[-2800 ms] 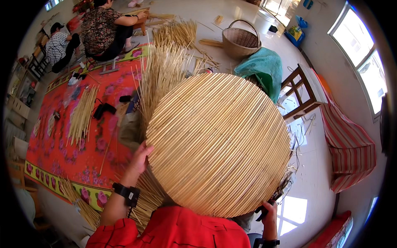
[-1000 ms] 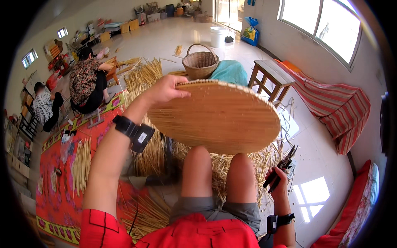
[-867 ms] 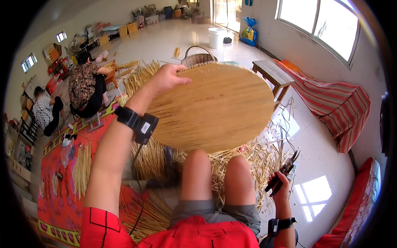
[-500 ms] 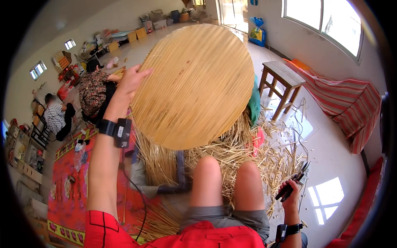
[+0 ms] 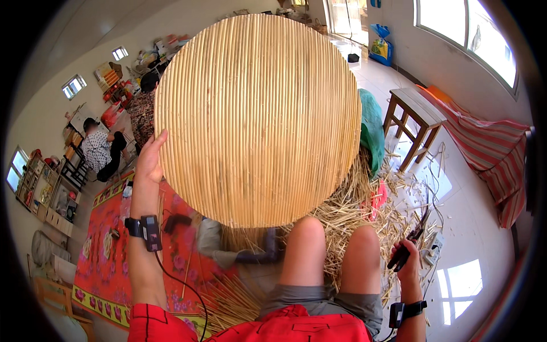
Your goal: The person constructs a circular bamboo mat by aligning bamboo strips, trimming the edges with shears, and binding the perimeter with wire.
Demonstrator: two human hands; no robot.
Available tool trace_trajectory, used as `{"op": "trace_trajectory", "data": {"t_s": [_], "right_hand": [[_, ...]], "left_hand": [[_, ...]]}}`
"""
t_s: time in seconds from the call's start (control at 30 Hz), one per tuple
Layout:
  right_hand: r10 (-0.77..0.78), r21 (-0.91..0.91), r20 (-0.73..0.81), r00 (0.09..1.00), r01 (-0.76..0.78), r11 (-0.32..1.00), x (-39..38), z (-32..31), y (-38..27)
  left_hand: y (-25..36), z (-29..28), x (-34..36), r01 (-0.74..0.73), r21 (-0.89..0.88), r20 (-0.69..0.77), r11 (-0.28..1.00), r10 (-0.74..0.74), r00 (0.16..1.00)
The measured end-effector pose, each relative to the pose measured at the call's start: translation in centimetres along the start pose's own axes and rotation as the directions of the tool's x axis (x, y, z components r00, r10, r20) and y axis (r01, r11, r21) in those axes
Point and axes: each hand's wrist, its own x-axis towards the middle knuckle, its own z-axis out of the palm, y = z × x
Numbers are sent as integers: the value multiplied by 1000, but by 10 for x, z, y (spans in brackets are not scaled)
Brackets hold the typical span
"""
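Observation:
My left hand (image 5: 149,159) grips the left rim of a large round straw mat (image 5: 259,122), with the thumb on its face and the other fingers mostly hidden behind it. The mat is made of parallel pale-yellow stalks with a trimmed round edge. It is held up almost upright above my knees, facing me. In my right hand (image 5: 407,261), low beside my right knee, is a black pliers-like hand tool (image 5: 409,245), its narrow jaws pointing up and away. The hand is closed round the handles. Whether it is pliers or shears I cannot tell.
Cut straw (image 5: 364,245) lies heaped beyond my knees and scattered right. A wooden stool (image 5: 419,114) and green bag (image 5: 371,128) stand behind it. A power strip (image 5: 434,248) with cables is near my right hand. A red floral cloth (image 5: 102,268) covers the left floor; two people sit beyond.
The straw mat has turned from a tilted position to face me squarely, with its stalks now running upright. My left hand has moved down and left with it. The right hand still holds the tool.

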Motion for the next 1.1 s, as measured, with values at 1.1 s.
{"op": "trace_trajectory", "data": {"t_s": [1.1], "right_hand": [[-86,-305,447,890,243,921,-47,64,-7]], "left_hand": [[-198,-122,-76,352,-347,-19,869,-382,924]]}}
